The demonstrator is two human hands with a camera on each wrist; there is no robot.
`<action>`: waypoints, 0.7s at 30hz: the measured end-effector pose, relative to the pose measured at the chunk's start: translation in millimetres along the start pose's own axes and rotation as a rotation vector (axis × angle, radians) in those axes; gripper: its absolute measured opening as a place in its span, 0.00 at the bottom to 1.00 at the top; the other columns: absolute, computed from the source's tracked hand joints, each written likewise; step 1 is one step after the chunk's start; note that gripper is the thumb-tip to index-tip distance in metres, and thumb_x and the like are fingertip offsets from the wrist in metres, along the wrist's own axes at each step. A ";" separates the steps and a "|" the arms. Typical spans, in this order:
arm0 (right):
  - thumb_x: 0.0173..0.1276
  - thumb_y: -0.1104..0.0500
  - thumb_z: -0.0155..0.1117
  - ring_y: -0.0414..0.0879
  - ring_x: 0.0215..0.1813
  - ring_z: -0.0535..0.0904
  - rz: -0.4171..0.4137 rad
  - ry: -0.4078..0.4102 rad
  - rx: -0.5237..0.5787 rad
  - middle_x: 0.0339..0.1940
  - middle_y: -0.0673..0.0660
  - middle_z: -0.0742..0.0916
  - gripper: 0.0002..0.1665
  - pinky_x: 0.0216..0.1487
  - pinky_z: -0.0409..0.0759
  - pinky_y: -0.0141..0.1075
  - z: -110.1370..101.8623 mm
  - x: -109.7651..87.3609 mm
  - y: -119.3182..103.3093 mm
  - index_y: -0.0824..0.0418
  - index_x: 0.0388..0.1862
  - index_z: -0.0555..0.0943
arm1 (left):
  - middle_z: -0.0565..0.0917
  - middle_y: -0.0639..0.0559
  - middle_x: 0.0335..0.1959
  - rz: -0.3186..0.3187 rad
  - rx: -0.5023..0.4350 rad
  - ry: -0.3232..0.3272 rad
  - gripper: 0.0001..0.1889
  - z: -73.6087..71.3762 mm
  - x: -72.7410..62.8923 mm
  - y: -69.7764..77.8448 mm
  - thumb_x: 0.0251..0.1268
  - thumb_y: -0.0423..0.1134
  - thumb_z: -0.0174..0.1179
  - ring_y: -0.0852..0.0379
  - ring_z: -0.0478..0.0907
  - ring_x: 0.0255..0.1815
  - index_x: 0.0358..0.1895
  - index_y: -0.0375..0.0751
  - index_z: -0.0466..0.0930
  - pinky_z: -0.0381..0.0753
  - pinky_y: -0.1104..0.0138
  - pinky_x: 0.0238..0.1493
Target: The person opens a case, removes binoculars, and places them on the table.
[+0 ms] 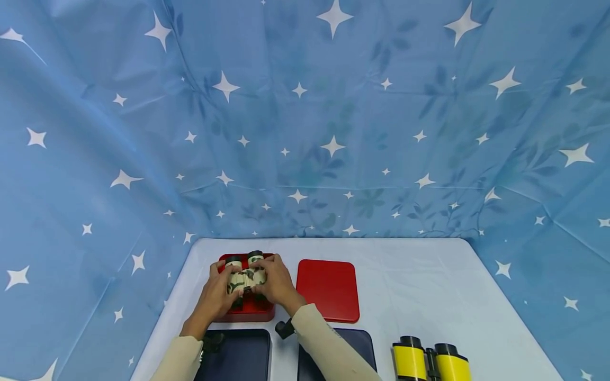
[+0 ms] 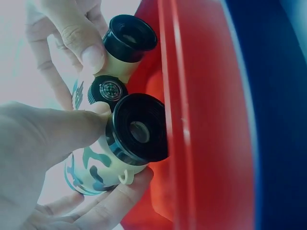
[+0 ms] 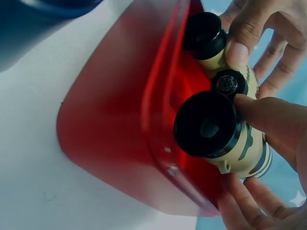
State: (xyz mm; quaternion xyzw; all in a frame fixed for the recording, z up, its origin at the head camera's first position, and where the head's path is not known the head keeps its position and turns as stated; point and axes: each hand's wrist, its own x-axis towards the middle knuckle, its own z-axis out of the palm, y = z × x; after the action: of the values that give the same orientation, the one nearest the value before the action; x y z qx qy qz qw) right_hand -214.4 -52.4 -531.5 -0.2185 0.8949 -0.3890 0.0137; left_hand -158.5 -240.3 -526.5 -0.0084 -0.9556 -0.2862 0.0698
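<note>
Both hands grip a pair of camouflage binoculars point(image 1: 248, 279) with black eyecups and a small compass point(image 2: 111, 90) on the centre hinge. The binoculars are at the opening of a red box point(image 1: 245, 316) at the table's far left. My left hand point(image 1: 216, 293) holds the left barrel, its thumb near the hinge and fingers under the barrel in the left wrist view. My right hand point(image 1: 278, 283) holds the other barrel, thumb on top. In the right wrist view the eyecups point(image 3: 207, 123) overlap the box's rim.
A red lid point(image 1: 328, 290) lies right of the box. Nearer stand a dark blue tray point(image 1: 238, 354) and a dark blue panel point(image 1: 357, 341), partly under the right sleeve. Yellow and black binoculars point(image 1: 411, 360) rest at front right. A starry blue curtain point(image 1: 305, 121) surrounds the white table point(image 1: 429, 286).
</note>
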 end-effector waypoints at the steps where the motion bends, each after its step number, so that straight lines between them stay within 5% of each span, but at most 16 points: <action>1: 0.59 0.56 0.86 0.49 0.59 0.78 0.000 0.005 0.018 0.62 0.58 0.81 0.32 0.57 0.81 0.44 -1.9 -0.1 -0.2 0.46 0.64 0.87 | 0.59 0.26 0.78 0.002 -0.001 0.003 0.29 -0.9 0.3 1.9 0.63 0.34 0.76 0.30 0.83 0.59 0.67 0.42 0.77 0.81 0.38 0.65; 14: 0.56 0.63 0.87 0.49 0.55 0.78 0.056 0.088 0.107 0.61 0.58 0.81 0.34 0.50 0.84 0.38 -26.8 -9.6 -6.8 0.47 0.63 0.88 | 0.62 0.27 0.77 0.059 -0.013 0.046 0.29 -7.7 4.9 30.8 0.60 0.33 0.78 0.30 0.80 0.62 0.65 0.41 0.79 0.81 0.38 0.64; 21: 0.55 0.65 0.87 0.53 0.55 0.84 0.075 0.093 0.134 0.62 0.59 0.80 0.36 0.49 0.88 0.39 -38.7 -18.1 1.2 0.46 0.62 0.87 | 0.65 0.28 0.76 0.092 -0.041 0.054 0.29 -3.6 4.6 45.6 0.58 0.32 0.79 0.36 0.84 0.53 0.64 0.42 0.81 0.85 0.42 0.60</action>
State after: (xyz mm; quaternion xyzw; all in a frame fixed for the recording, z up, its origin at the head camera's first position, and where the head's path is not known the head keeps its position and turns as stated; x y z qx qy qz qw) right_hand -206.0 -17.7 -508.0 -0.1650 0.8740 -0.4570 0.0013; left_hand -160.1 -204.2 -498.0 -0.0462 -0.9459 -0.3024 0.1087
